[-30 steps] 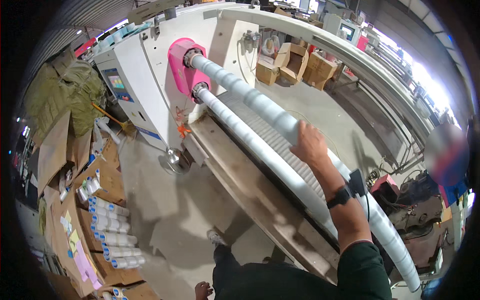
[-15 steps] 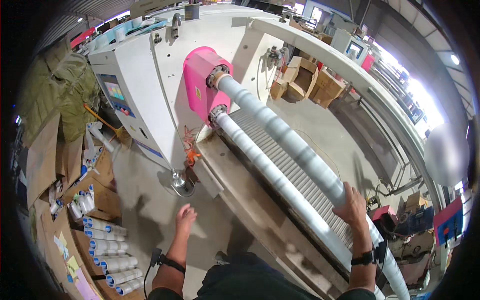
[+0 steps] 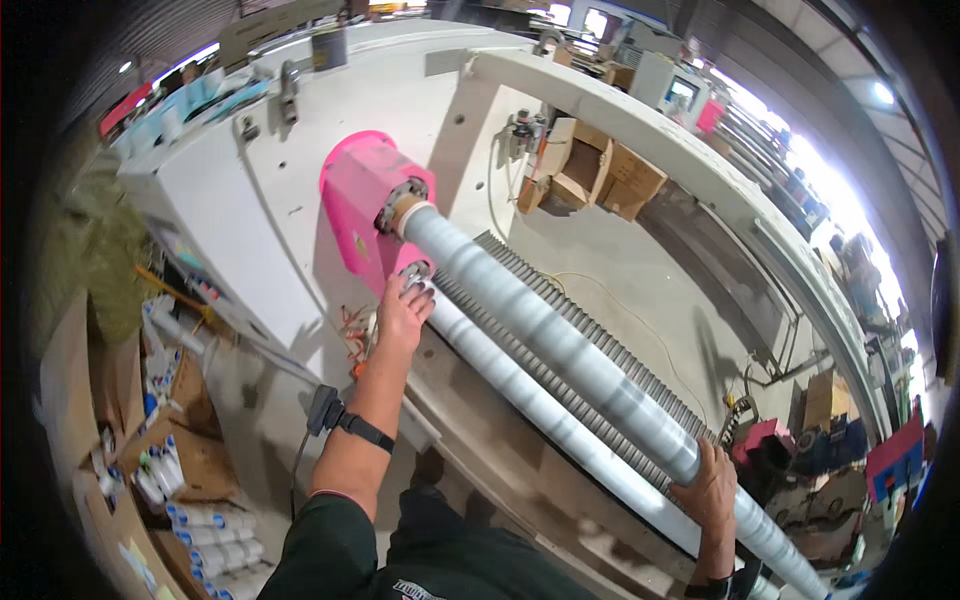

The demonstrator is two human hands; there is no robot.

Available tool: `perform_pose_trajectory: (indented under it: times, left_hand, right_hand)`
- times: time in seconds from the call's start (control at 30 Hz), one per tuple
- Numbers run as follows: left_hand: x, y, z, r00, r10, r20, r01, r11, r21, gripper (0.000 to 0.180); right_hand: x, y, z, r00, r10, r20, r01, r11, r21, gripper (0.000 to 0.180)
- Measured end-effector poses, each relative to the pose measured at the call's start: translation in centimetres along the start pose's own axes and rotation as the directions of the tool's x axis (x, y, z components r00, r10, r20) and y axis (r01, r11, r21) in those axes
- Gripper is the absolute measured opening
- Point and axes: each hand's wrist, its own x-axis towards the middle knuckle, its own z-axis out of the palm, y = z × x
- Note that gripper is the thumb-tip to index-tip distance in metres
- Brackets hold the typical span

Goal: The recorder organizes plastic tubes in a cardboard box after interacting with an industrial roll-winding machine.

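Two long rollers wrapped in pale, translucent film run from a pink housing (image 3: pixel 365 190) toward the lower right. My right hand (image 3: pixel 708 485) is closed round the thicker upper roller (image 3: pixel 560 310), well down its length. At the housing end of the thinner lower roller (image 3: pixel 530 390), my left hand (image 3: pixel 403 312) reaches up with its fingers apart. Its fingertips are over the metal chuck (image 3: pixel 415 272) there; whether they touch it is not clear. The upper roller's own chuck (image 3: pixel 400 200) shows above.
A white machine cabinet (image 3: pixel 220 230) stands on the left. Beyond the rollers lie a ribbed grey cover (image 3: pixel 640 390) and cardboard boxes (image 3: pixel 600 175). Several film-wrapped rolls (image 3: pixel 220 550) lie at the lower left beside torn cardboard. A white beam (image 3: pixel 620 100) arches along the far side.
My left hand has gone up and forward from beside the machine to the lower roller's chuck end. My right hand stays on the upper roller. The view has shifted closer to the housing.
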Motion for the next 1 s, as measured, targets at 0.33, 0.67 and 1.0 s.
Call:
perform_pose_trajectory:
  times: [0.33,0.67,1.0]
  left_hand:
    - [11.5,4.1,2.9,0.864,0.074,0.498,-0.074,0.997,-0.020,0.079]
    - [-6.2,-4.2,11.9,0.872,0.260,0.415,-0.371,0.904,0.212,0.068]
    - [-22.7,-24.4,14.3,0.686,-0.452,0.571,0.377,0.891,0.253,0.059]
  right_hand:
    - [2.0,0.8,1.6,0.981,0.163,-0.105,-0.145,0.976,0.166,0.070]
    - [-2.4,2.5,1.7,0.958,0.139,-0.252,-0.134,0.990,0.036,0.069]
    - [-7.7,2.5,3.7,0.741,0.034,-0.671,0.182,0.951,0.250,0.069]
